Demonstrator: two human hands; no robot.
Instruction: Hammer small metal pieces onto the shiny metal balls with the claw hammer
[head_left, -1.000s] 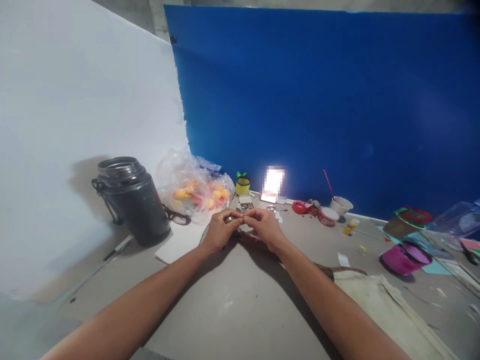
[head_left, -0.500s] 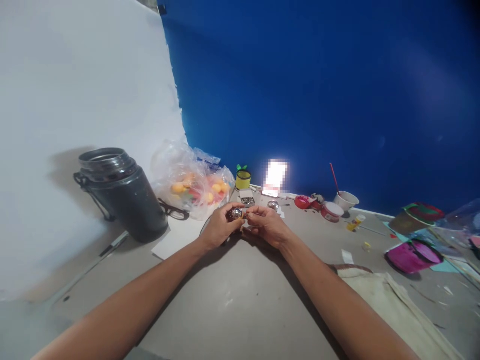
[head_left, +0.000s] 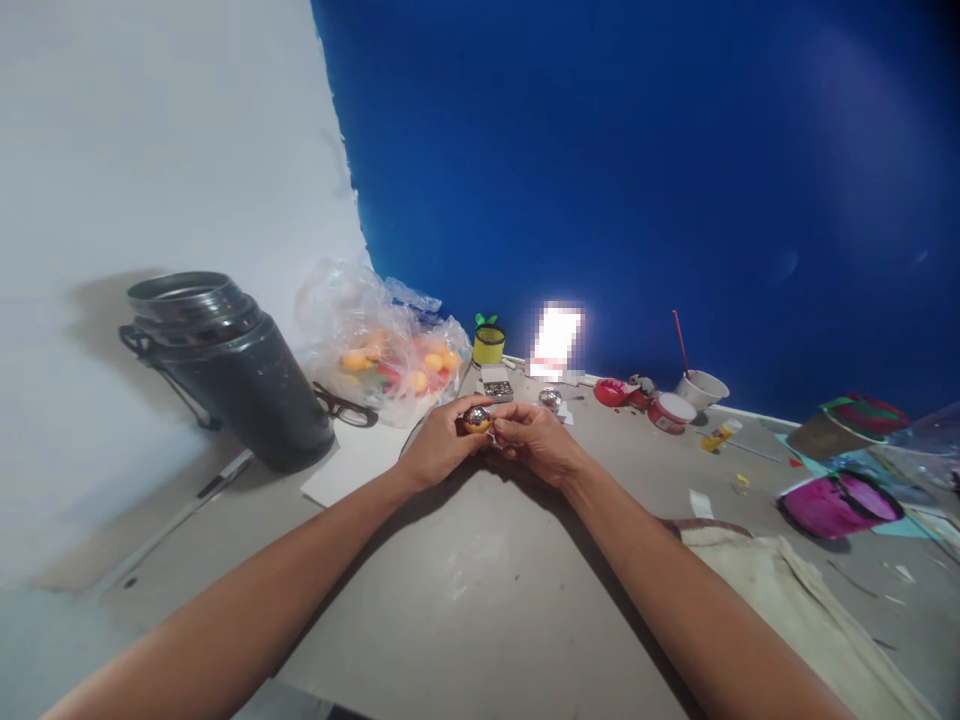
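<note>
My left hand (head_left: 436,452) pinches a small ball (head_left: 476,418), shiny silver on top and orange below, between its fingertips above the grey table. My right hand (head_left: 538,442) is curled right beside it, its fingertips closed against the same ball. A second silver ball (head_left: 550,398) lies on the table just beyond my right hand. A small white box (head_left: 496,385) of silver pieces stands behind the hands.
A dark metal flask (head_left: 225,365) stands at the left, with black glasses (head_left: 345,406) and a clear bag of coloured balls (head_left: 390,360) next to it. A yellow cup (head_left: 487,344), red lids, a white cup (head_left: 701,388), a magenta bowl (head_left: 840,502) and cloth (head_left: 795,600) lie right.
The ball in my fingers has turned, so an orange part now shows under the silver. The camera has tilted down slightly; both hands stay together in the same place.
</note>
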